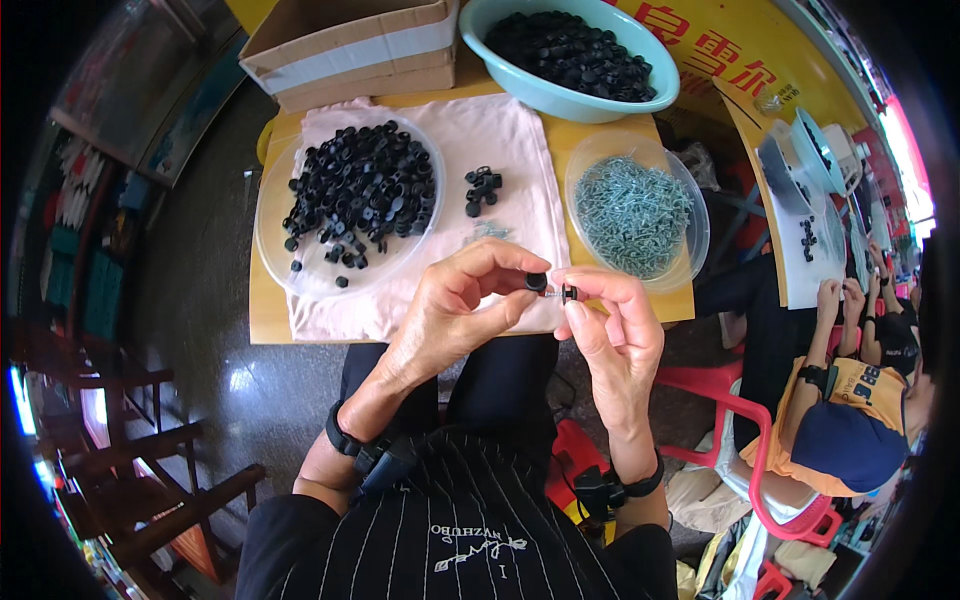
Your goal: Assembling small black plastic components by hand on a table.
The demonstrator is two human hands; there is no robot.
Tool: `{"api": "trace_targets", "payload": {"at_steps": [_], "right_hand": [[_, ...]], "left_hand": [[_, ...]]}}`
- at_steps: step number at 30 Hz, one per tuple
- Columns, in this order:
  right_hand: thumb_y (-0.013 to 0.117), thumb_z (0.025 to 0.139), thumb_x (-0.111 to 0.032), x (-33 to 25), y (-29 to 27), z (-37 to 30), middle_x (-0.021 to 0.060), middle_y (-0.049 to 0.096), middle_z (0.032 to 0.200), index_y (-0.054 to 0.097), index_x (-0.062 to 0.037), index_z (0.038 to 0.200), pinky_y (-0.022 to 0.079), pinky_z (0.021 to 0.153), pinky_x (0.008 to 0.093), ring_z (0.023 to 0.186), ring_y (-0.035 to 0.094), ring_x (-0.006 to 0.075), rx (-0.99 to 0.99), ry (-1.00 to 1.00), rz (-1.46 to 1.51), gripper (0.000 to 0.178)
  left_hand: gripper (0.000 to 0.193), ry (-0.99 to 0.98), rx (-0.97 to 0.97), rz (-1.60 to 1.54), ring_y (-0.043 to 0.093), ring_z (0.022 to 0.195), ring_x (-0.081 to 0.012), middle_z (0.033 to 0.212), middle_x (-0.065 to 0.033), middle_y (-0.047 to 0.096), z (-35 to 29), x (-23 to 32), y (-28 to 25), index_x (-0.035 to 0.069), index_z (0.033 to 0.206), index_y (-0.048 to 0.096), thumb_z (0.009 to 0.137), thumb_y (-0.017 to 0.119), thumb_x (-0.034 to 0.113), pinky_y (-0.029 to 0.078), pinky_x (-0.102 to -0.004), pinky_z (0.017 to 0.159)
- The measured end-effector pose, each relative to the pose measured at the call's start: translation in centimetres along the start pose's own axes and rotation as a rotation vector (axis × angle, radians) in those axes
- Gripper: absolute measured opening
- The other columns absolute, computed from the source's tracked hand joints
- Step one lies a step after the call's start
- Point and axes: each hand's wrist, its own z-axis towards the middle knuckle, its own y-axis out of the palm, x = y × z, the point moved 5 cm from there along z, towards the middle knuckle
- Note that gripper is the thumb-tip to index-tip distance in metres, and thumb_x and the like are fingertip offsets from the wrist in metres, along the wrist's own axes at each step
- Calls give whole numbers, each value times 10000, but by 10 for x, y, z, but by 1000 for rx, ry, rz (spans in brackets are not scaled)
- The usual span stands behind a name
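Observation:
Close together over the table's near edge, my two hands meet at small parts. My left hand (450, 305) pinches a round black plastic cap (536, 282) between thumb and fingertips. Thumb and forefinger of my right hand (622, 340) grip another small black cap (569, 293). A thin metal screw (552, 294) shows between the two caps; whether it sits in either one I cannot tell. Just beyond my hands, a few loose screws (487, 231) and a small cluster of black caps (483, 190) lie on a pale pink cloth (520, 130).
A clear round tray (268, 235) heaped with black caps (365, 185) stands left, and a tray of screws (635, 215) right. Behind are a cardboard box (350, 62) and a light-blue basin (560, 103). At right, a person in orange (860, 400) sits near a red chair (710, 380).

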Motion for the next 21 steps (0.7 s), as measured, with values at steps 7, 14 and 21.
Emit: {"api": "trace_targets", "payload": {"at_steps": [7, 14, 21], "right_hand": [[570, 914, -38, -1, 19, -15, 112, 628, 1033, 539, 14, 1111, 517, 738, 249, 905, 608, 126, -13, 50, 81, 206], [567, 928, -89, 4, 28, -22, 107, 635, 994, 524, 7, 1132, 523, 750, 276, 877, 618, 137, -15, 165, 338, 230], [597, 910, -89, 3, 25, -19, 86, 645, 978, 575, 10, 1105, 517, 750, 272, 857, 614, 128, -3, 192, 330, 220]], "left_hand": [[364, 52, 93, -107, 587, 974, -138, 1036, -56, 555, -28, 0, 1, -12, 1183, 539, 830, 610, -72, 486, -266, 838], [262, 288, 140, 69, 586, 971, -175, 1041, -115, 567, -44, 8, -2, -37, 1081, 581, 823, 612, -73, 501, -300, 829], [236, 179, 163, -216, 622, 871, -160, 999, -102, 599, -49, 11, -1, -37, 1101, 575, 868, 605, -13, 527, -277, 781]]}}
